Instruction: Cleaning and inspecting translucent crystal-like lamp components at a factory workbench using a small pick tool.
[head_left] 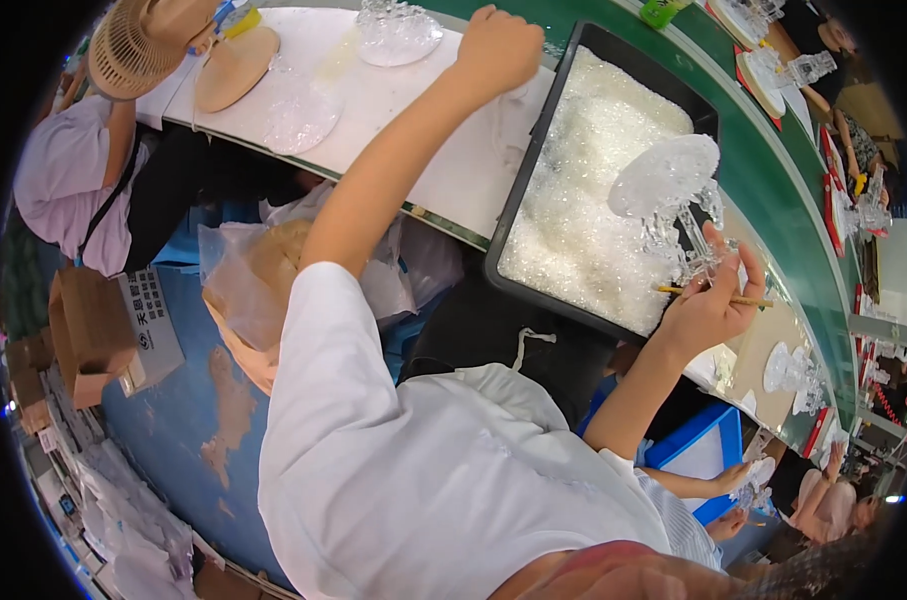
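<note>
Biggest worry right now: the clear, faceted crystal-like glass ornament with a domed top (673,195) sits only in my right fingertips, up in the air over the black rectangular plastic tray full of small clear glassy bits (548,120). My right hand (708,305) is also juggling a thin yellowish wooden stick (718,296) across the same fingers, so the grip is split between two things. If the stick shifts or I pinch wrong, I reckon the ornament tips sideways, since the dome looks top-heavy compared with the narrow spiky base I'm actually holding. A drop would land it in the tray at best, or on the tray's rim, and that could chip it.

Right hand: fingers curled in and pinched on the lower part of the ornament, stick pressed between fingers and thumb, not open at all.

Left hand (498,48): stretched well away from the right one, closed into a loose fist resting on the white sheet covering the bench (393,110), just beside the tray's far corner. I can't tell if there's anything inside that fist.

The other risk is my left forearm sweeping the tray edge when I pull it back.
</note>
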Motion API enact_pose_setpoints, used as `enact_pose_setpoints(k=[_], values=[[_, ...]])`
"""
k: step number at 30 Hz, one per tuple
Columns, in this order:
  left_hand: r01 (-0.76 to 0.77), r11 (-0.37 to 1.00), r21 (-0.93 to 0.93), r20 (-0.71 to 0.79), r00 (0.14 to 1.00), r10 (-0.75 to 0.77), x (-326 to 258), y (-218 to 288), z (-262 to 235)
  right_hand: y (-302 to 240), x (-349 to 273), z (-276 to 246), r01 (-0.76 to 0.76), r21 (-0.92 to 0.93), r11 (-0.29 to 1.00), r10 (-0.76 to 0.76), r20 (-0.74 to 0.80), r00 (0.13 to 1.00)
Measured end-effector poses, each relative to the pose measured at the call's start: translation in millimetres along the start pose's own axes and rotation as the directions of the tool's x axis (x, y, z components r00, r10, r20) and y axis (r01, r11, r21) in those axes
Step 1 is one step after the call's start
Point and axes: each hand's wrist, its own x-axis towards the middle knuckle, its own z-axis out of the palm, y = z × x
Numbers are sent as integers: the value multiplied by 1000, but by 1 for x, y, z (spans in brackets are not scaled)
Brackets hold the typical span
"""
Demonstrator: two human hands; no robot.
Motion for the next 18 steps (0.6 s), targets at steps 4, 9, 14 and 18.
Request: enact_pose_setpoints(k=[4,9,14,18], values=[[43,844,-535,79,997,-1,-46,43,-4,-1,0,-4,-6,2,1000,6,-28,1000],[145,536,-832,67,985,-162,-63,67,-6,-5,-5,-4,14,-55,998,-16,-45,999],[208,436,-875,187,978,-90,-66,63,-20,-9,-5,-11,23,-49,999,-27,-69,997],[-133,653,-745,-176,984,0,-110,35,-15,-7,-6,-17,-3,-35,999,0,-92,996]])
